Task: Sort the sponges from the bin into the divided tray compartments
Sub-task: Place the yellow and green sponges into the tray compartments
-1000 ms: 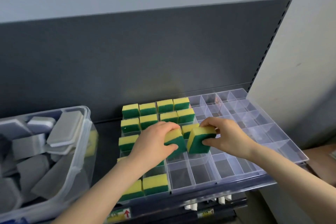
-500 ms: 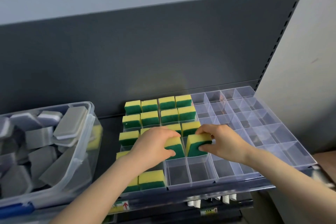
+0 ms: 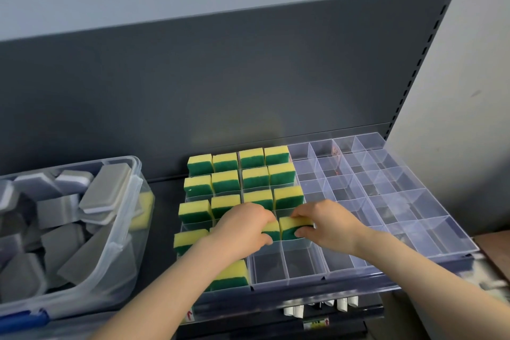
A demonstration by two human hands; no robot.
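**Head view.** A clear divided tray [image 3: 408, 196] is seen at centre right of the frame, set on a dark shelf in front of a dark grey back panel [image 3: 220, 77]. Yellow-and-green sponges [image 3: 255, 175] are stood in its left part, one to a compartment. Four are counted in the back row, four in the second and four in the third. In the fourth row one is seen at the far left, a sliver of another is half hidden behind the left hand [image 3: 242, 226], and two more are held. In the front row one sponge [image 3: 233, 274] is visible beside the left forearm; whether another lies under the arm cannot be told.

The left hand is curled round the left-hand sponge [image 3: 271, 229], of which only the right end is shown. The right-hand sponge [image 3: 292, 228] is gripped by the right hand [image 3: 328, 225], with fingers laid over its top and the thumb pressed to its front face. The two held sponges are touching side by side at neighbouring fourth-row compartments; how far they are seated cannot be told. Two bare compartments [image 3: 266, 268] are found just in front of them.

At lower left a clear bin [image 3: 118, 257] is heaped with grey sponges [image 3: 106, 190]. More than a dozen are seen, but an exact count cannot be made. One yellow sponge [image 3: 145, 210] is seen through the bin's right wall.
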